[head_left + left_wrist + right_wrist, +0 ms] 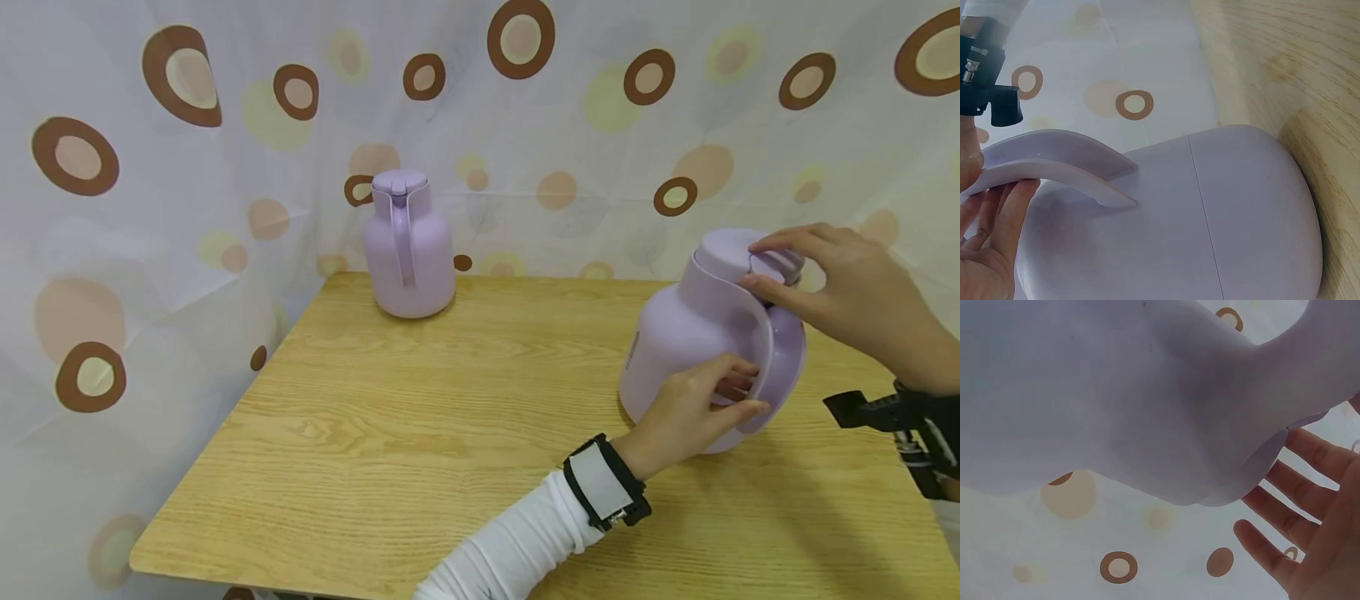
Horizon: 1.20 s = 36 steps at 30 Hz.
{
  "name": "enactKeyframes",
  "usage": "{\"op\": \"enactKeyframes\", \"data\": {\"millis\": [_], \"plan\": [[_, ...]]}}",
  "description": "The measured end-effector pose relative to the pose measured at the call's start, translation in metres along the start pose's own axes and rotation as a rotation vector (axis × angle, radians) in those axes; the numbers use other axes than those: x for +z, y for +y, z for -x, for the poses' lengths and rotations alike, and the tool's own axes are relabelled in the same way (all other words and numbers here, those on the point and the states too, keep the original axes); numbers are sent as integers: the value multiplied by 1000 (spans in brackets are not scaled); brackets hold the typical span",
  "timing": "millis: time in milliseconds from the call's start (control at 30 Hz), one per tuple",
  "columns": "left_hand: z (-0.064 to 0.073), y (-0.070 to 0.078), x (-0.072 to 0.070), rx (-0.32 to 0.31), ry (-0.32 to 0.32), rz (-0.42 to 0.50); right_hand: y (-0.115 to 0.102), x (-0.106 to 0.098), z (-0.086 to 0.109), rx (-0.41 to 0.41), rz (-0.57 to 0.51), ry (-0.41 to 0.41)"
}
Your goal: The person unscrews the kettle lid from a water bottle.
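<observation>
While the left hand (692, 412) grips the handle (785, 360) of the near jug (670, 346), its thumb outside and its fingers reaching through the loop, the right hand (862, 292) grasps the lid (729, 252), thumb on the near side and fingers across the far side. Seen from the right wrist, the little finger is apart from the lid and the other fingertips touch its rim. This jug, pale purple, stands on the right part of the wooden surface (450, 400), handle turned right and toward the near edge. A small dark marking (632, 352) shows on its left side.

Well apart, at the far left of the surface, a matching far jug (435, 267) stands upright with its lid on and its handle facing near. Behind both hangs a white cloth (570, 108) patterned with brown rings and pale dots. A strap (602, 485) circles the left wrist, over a white sleeve (502, 542).
</observation>
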<state>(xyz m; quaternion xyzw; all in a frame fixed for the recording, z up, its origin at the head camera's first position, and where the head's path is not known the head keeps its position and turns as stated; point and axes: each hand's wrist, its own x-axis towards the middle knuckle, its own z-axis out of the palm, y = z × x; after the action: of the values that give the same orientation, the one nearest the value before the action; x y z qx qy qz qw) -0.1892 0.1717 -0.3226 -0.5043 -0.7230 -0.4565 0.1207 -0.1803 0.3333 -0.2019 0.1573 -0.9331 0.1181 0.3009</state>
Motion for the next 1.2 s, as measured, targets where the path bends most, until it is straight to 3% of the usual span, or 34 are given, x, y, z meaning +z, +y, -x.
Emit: {"op": "enactKeyframes", "data": {"millis": [333,600,733,1200], "plan": [[-2,0,0,6,2,5,8,-8,7,53,-35,-34],[-2,2,-1,-13,-4,12,21,-5,12,-40,-52,63],[-1,2,-1,-22,-2,14,24,-5,12,-70,-86,67],[-1,1,-1,-8,4,-11,17,10,-13,-58,-87,-62]]}}
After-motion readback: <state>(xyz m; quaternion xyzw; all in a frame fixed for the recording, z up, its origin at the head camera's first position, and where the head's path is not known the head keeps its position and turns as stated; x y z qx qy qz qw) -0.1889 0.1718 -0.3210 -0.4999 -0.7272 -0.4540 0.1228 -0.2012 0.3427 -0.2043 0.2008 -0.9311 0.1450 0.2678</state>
